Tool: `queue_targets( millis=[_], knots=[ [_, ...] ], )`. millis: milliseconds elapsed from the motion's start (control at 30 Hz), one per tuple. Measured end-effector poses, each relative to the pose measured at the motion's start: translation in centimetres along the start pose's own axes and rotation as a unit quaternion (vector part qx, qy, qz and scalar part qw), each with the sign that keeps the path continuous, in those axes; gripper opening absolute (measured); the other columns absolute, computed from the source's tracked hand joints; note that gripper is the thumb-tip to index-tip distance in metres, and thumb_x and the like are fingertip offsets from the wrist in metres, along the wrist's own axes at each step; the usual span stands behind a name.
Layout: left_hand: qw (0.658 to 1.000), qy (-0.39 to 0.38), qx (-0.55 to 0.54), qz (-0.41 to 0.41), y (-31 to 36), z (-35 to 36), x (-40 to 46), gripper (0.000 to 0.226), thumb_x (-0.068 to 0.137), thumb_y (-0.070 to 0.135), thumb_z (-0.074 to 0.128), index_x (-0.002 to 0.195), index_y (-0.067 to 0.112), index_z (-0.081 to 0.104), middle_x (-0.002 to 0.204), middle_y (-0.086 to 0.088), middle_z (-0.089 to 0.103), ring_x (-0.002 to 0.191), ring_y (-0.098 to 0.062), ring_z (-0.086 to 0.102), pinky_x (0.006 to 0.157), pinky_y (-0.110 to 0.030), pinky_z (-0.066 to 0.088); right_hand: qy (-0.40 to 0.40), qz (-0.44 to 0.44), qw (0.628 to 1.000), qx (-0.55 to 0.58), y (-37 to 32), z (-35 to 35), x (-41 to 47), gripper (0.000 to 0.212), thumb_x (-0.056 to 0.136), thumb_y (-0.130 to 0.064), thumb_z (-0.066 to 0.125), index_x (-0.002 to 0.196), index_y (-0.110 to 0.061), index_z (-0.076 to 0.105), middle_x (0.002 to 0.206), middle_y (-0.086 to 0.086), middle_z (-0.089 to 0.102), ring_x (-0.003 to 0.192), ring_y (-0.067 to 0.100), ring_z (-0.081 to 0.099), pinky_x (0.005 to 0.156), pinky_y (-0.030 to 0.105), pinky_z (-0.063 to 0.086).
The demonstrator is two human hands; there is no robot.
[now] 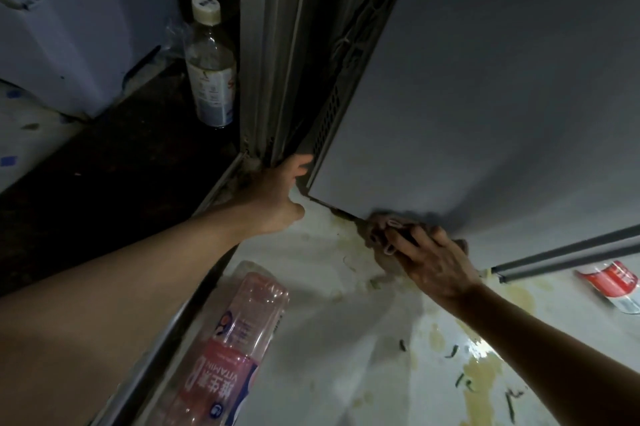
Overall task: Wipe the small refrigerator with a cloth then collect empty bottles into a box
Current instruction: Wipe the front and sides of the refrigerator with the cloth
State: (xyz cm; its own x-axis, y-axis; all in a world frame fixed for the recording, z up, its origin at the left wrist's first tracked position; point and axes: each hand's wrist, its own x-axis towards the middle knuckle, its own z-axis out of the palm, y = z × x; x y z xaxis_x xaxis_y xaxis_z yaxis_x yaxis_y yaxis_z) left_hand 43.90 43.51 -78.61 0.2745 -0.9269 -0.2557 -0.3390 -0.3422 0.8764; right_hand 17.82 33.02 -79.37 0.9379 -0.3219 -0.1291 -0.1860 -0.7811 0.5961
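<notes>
The small grey refrigerator [485, 79] fills the upper right, standing on a stained white surface [329, 287]. My left hand [277, 197] reaches to its bottom front corner, fingers curled round the edge of the body. My right hand [429, 259] presses a brownish cloth [381, 235] against the base of the refrigerator's side, fingers bent over it. A pink Vitamin bottle [235, 339] lies on its side at the lower left of the white surface. A clear capped bottle [211, 62] stands upright on the dark floor beside the refrigerator. A red-labelled bottle [613, 283] lies at the far right.
A white cardboard box [69, 27] sits at the upper left on the dark floor [104, 183]. Yellowish stains and small dark scraps [485, 373] mark the white surface at the lower right. A grey bar [568, 256] runs beside the refrigerator's base at the right.
</notes>
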Motion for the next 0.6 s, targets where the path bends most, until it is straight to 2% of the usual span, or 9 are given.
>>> queue_targets(
  millis=[100, 200, 300, 367, 433, 467, 533, 567, 600],
  knots=[
    [1.0, 0.002, -0.021, 0.001, 0.6, 0.7, 0.3, 0.086, 0.075, -0.012, 0.061, 0.146, 0.021, 0.023, 0.148, -0.006, 0.037, 0.135, -0.018, 0.036, 0.102, -0.026, 0.036, 0.012, 0.009, 1.0, 0.023, -1.0, -0.6, 1.6, 0.062, 0.047, -0.007, 0.074, 0.107, -0.024, 0.072, 0.118, 0.003, 0.058, 0.09, 0.026, 0.049, 0.068, 0.036, 0.042],
    [1.0, 0.004, -0.019, -0.001, 0.9, 0.8, 0.5, 0.086, 0.075, -0.012, 0.061, 0.146, 0.018, 0.023, 0.147, -0.006, 0.038, 0.135, -0.018, 0.036, 0.101, -0.024, 0.035, -0.004, -0.017, 0.999, 0.037, -3.7, -1.7, 5.6, 0.066, 0.064, -0.021, 0.07, 0.126, -0.037, 0.055, 0.137, -0.003, 0.046, 0.104, 0.022, 0.049, 0.082, 0.033, 0.038],
    [1.0, 0.001, -0.025, -0.002, 1.0, 0.7, 0.4, 0.086, 0.075, -0.008, 0.065, 0.146, 0.018, 0.024, 0.146, -0.004, 0.039, 0.136, -0.018, 0.035, 0.099, -0.024, 0.032, 0.012, -0.034, 0.999, 0.022, -5.1, -2.6, 8.4, 0.05, 0.076, -0.027, 0.065, 0.122, -0.043, 0.055, 0.14, -0.004, 0.041, 0.111, 0.021, 0.048, 0.088, 0.033, 0.04],
    [1.0, 0.007, -0.025, 0.001, 1.0, 1.0, 0.3, 0.087, 0.075, -0.007, 0.066, 0.146, 0.019, 0.023, 0.146, -0.003, 0.039, 0.135, -0.018, 0.035, 0.099, -0.024, 0.032, 0.013, -0.046, 0.999, -0.011, -4.6, -2.6, 8.3, 0.047, 0.075, -0.02, 0.057, 0.116, -0.043, 0.06, 0.137, -0.005, 0.046, 0.109, 0.021, 0.048, 0.087, 0.033, 0.041],
    [1.0, 0.013, -0.006, -0.004, 0.8, 1.3, 0.2, 0.09, 0.074, -0.008, 0.065, 0.147, 0.022, 0.02, 0.147, -0.001, 0.037, 0.135, -0.017, 0.035, 0.099, -0.024, 0.032, 0.0, -0.055, 0.998, -0.041, -3.4, -1.9, 6.8, 0.063, 0.061, -0.009, 0.055, 0.115, -0.043, 0.06, 0.134, -0.005, 0.048, 0.108, 0.023, 0.045, 0.087, 0.035, 0.041],
    [1.0, 0.016, 0.001, -0.005, 0.6, 1.5, 0.2, 0.092, 0.074, -0.008, 0.064, 0.147, 0.024, 0.019, 0.148, 0.001, 0.037, 0.134, -0.017, 0.035, 0.099, -0.024, 0.033, -0.02, -0.061, 0.996, -0.056, -2.7, -1.3, 5.6, 0.067, 0.061, -0.007, 0.057, 0.118, -0.042, 0.058, 0.134, -0.004, 0.047, 0.109, 0.023, 0.045, 0.088, 0.035, 0.041],
    [1.0, 0.029, 0.012, -0.002, 0.5, 2.0, 0.2, 0.092, 0.073, -0.005, 0.063, 0.148, 0.025, 0.019, 0.146, 0.003, 0.038, 0.13, -0.014, 0.04, 0.099, -0.025, 0.038, -0.055, -0.071, 0.994, -0.066, -1.6, 0.1, 3.0, 0.065, 0.067, -0.016, 0.069, 0.124, -0.04, 0.053, 0.135, -0.005, 0.046, 0.111, 0.021, 0.049, 0.09, 0.034, 0.043],
    [0.999, 0.042, 0.017, -0.001, 0.5, 2.3, 0.3, 0.091, 0.073, -0.003, 0.062, 0.147, 0.026, 0.019, 0.144, 0.005, 0.039, 0.124, -0.012, 0.043, 0.093, -0.021, 0.043, -0.059, -0.068, 0.994, -0.063, -1.1, 0.6, 1.8, 0.06, 0.07, -0.019, 0.066, 0.125, -0.04, 0.054, 0.134, -0.006, 0.048, 0.11, 0.019, 0.051, 0.089, 0.033, 0.044],
    [0.998, 0.058, 0.017, -0.003, 0.6, 2.7, 0.3, 0.09, 0.073, -0.002, 0.062, 0.147, 0.027, 0.019, 0.14, 0.007, 0.041, 0.116, -0.009, 0.046, 0.081, -0.015, 0.047, -0.066, -0.06, 0.994, -0.056, -0.6, 0.9, 0.7, 0.056, 0.071, -0.019, 0.061, 0.123, -0.04, 0.056, 0.132, -0.007, 0.05, 0.108, 0.019, 0.052, 0.088, 0.032, 0.044]
  ],
)
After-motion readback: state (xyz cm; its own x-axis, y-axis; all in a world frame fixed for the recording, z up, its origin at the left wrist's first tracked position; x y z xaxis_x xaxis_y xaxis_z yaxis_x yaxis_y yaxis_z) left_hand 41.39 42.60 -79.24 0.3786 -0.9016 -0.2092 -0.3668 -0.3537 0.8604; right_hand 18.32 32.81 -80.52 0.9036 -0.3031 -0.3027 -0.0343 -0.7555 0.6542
